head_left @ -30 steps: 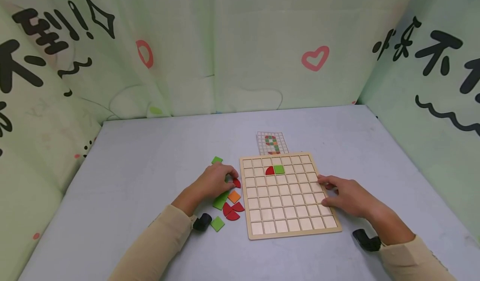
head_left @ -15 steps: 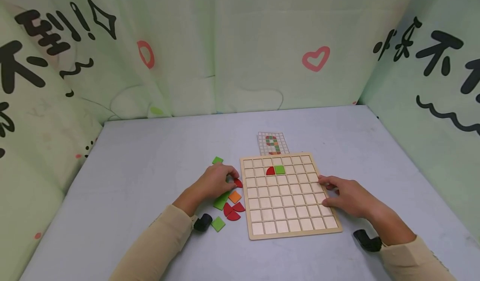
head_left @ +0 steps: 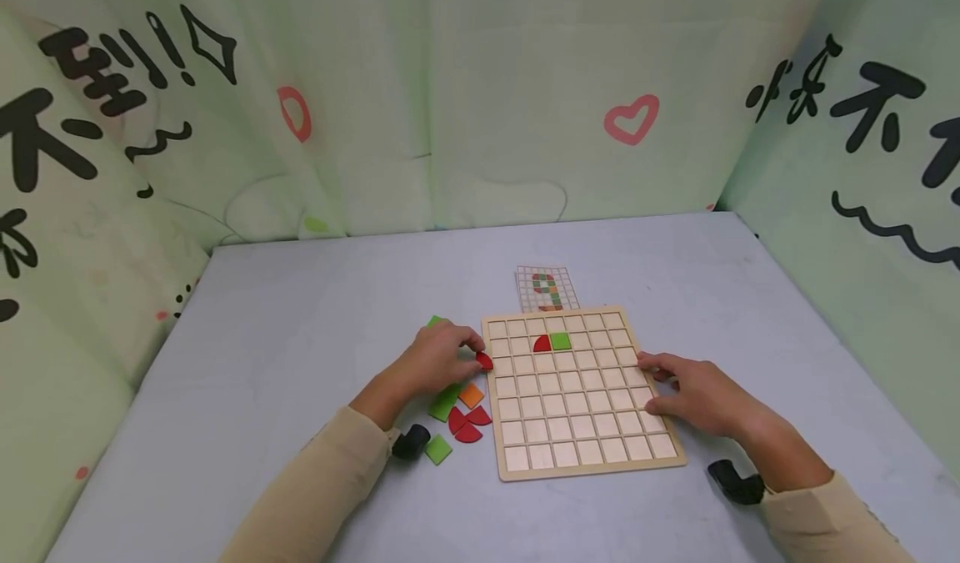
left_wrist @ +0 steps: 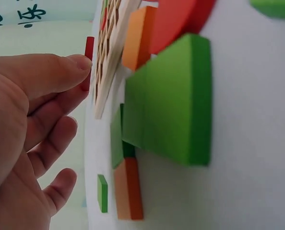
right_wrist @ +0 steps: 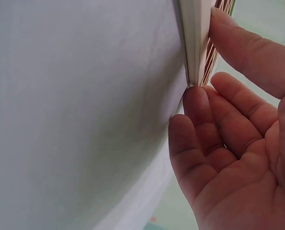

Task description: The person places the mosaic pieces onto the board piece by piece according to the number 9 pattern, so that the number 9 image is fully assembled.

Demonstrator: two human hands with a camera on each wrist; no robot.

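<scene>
1. Grip: I am finding the left hand point(head_left: 438, 356) pinching a red tile point(head_left: 484, 361) between thumb and finger, beside the grid board point(head_left: 577, 403); I am not confirming contact with its frame.
2. Handling: I am judging the tile light, stiff, smooth and sturdy, its opposite edges offering the best hold.
3. Across the board from the grip, the right hand point(head_left: 701, 392) is resting thumb and fingertips against the edge.
4. Surface: a pale table point(head_left: 300, 313) is lying beneath the grip, an orange tile point(head_left: 471, 394) just nearer the wearer.
5. Room: printed curtains point(head_left: 517, 71) are hanging beyond the grip and at both sides.
</scene>
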